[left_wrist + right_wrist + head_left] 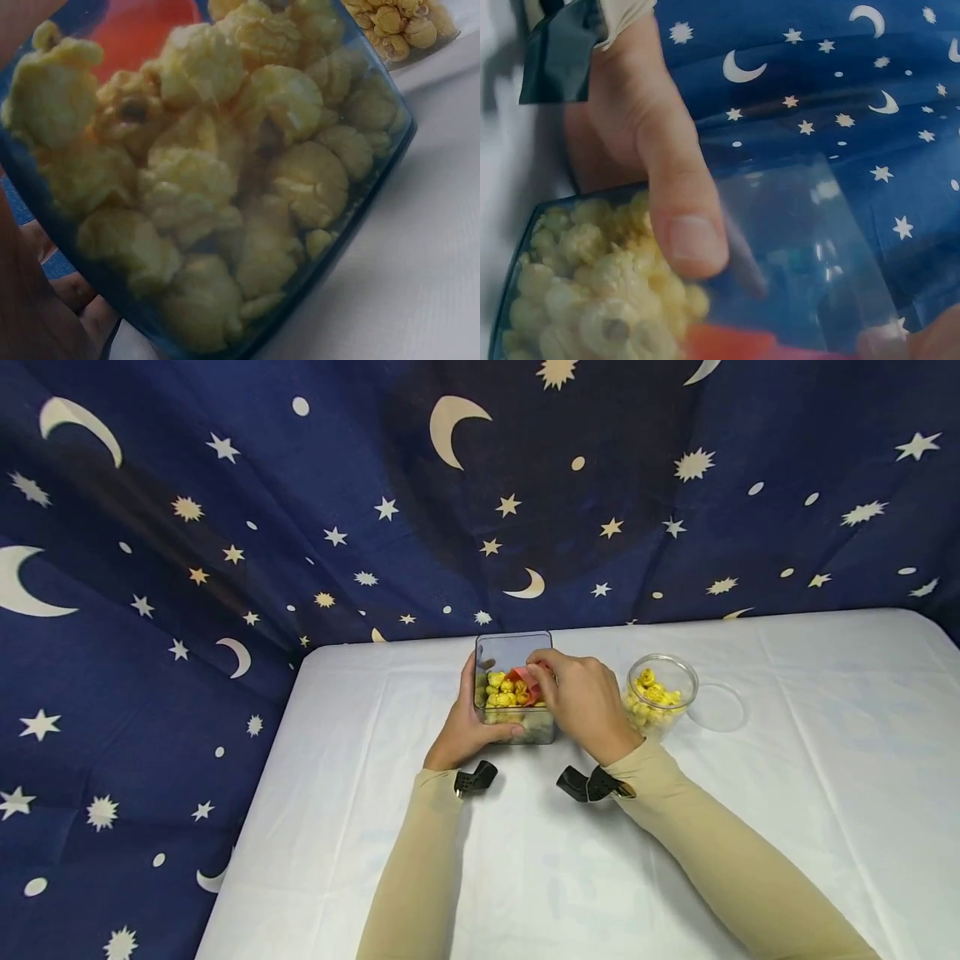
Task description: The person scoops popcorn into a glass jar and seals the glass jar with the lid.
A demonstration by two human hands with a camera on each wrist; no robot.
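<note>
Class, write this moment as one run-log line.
left hand: holds clear container | right hand: pinches red scoop in popcorn | round jar: right of container

i have the left arm [411, 868] and right arm [731, 839] reaching forward, converging on my feed. the left hand [465, 727] grips, thumb set apart from its fingers; the right hand [588, 702], back upward, pinches between thumb and fingers.

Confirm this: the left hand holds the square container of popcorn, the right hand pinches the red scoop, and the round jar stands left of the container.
Wrong side: the head view shows the round jar standing right of the square container. The left hand does hold that container, and the right hand pinches the red scoop.
</note>
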